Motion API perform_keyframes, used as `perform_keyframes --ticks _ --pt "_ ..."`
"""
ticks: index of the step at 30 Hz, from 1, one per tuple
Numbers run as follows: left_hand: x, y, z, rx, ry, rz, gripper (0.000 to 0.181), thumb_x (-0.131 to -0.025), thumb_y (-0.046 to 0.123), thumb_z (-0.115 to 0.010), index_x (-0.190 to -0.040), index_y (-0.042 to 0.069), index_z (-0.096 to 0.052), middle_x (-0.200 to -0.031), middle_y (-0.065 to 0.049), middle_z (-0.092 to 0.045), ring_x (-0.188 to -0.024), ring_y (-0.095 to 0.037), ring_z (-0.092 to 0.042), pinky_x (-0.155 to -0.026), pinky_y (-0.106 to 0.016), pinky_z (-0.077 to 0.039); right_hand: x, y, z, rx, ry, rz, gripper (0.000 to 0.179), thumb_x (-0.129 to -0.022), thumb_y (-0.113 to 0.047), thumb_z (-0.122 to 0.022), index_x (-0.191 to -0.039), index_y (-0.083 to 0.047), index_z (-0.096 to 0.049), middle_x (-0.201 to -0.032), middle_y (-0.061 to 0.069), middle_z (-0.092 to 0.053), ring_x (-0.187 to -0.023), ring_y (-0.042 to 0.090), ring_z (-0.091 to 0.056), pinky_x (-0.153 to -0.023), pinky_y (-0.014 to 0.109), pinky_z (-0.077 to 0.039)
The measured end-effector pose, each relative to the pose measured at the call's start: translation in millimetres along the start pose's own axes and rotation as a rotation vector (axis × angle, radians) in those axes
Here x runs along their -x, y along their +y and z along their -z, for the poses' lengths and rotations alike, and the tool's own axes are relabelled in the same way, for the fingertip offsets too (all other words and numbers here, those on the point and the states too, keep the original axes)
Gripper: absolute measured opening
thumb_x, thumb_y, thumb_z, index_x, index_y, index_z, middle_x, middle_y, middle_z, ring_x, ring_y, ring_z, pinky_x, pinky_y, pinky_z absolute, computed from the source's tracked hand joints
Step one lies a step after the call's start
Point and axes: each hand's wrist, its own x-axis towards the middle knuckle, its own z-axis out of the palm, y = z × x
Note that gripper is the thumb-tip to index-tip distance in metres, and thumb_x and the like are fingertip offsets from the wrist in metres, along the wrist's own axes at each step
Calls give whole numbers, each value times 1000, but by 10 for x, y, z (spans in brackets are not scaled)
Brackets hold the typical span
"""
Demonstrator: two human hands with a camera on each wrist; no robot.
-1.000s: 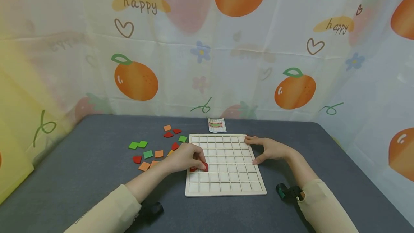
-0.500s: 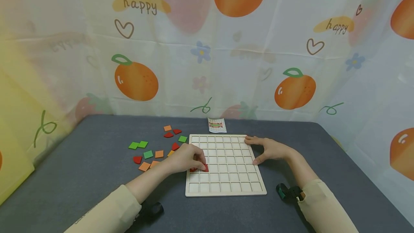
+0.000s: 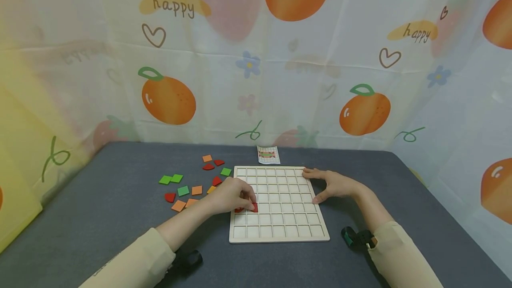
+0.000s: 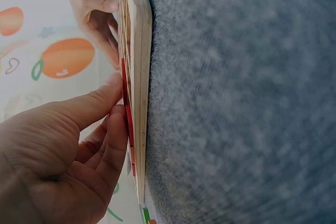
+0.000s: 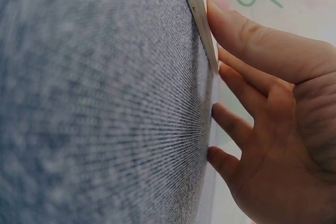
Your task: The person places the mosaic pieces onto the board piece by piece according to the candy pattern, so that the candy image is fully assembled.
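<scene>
Left hand in a narrow pinch on a red tile, right hand spread at the board's edge.
The left hand (image 3: 230,197) holds the red tile (image 3: 255,208) at its thumb and curled fingertips, on the board (image 3: 280,241) just below the frame's centre; the fingers cover much of it. A second red piece (image 3: 238,210), left of it, is partly hidden, and the left wrist view shows both only as thin strips, edge-on. The right hand (image 3: 336,185), right of centre, touches the board with parted thumb and fingers; its own wrist view cuts the board off at the top. Left of centre, the left hand and forearm partly block a yellow piece (image 3: 210,189) and an orange piece (image 3: 191,202). Above the board, the card (image 3: 268,155) has a print too small to make out.
</scene>
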Motion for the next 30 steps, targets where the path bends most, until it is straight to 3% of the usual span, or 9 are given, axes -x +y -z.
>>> perform_keyframes --ticks 12,30 --pt "-5 19 16 -3 12 -14 4 -80 11 -80 -83 12 -79 -75 2 -74 -62 -2 -57 -58 -19 -46 4 -3 5 -16 -7 2 93 -77 -31 -84 -153 -7 -35 -165 15 -21 -153 46 -6 -116 71 -9" --pt "-9 16 16 -2 12 -8 6 -81 10 -79 -86 14 -80 -82 2 -76 -71 -3 -60 -62 -19 -48 -1 12 -1 -13 -1 -9 92 -77 -31 -84 -153 -8 -36 -165 14 -22 -153 46 -7 -117 72 -9"
